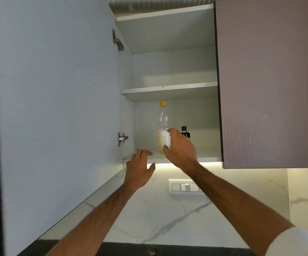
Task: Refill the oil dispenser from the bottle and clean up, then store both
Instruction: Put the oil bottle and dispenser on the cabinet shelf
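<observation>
Oil bottle on the cabinet's bottom shelf, my right hand at its label.

The oil bottle (162, 126) stands upright, yellow cap up, on the bottom shelf (207, 158) of the open wall cabinet, with the dark-capped oil dispenser (185, 133) just beside it to the right and further back. My right hand (180, 148) is the nearer one, directly in front of the bottle and slightly right; its grip is spread, fingertips and thumb against the labelled lower part, though I cannot tell whether they clasp it or merely touch. My left hand (140, 168) hangs released, fingers loosely curved, holding nothing, at the shelf's front edge near the open door (57, 108).
</observation>
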